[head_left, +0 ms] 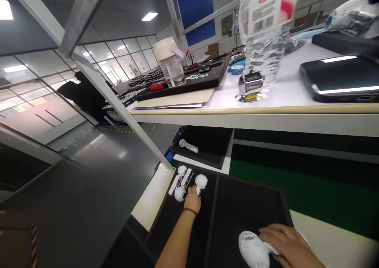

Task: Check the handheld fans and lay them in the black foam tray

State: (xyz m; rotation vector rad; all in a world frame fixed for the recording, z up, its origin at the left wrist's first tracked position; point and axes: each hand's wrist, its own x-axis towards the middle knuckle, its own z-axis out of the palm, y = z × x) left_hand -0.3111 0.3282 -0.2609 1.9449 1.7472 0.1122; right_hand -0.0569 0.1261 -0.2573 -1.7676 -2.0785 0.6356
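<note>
Beyond a smooth, glossy grey floor (106, 169), a long slanting wall of white-framed glass panes (115, 60) runs beneath a dark grey ceiling (127, 3) with bright rectangular lights (149, 16), while a flat blue panel (195, 11) hangs before a pale wall (223, 1).

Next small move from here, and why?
I'd probably nudge the left hand slightly right before releasing its round-headed white device: other round-headed white units sit close on its left, while bare black tray shows on its right. The right hand is well away.
</note>
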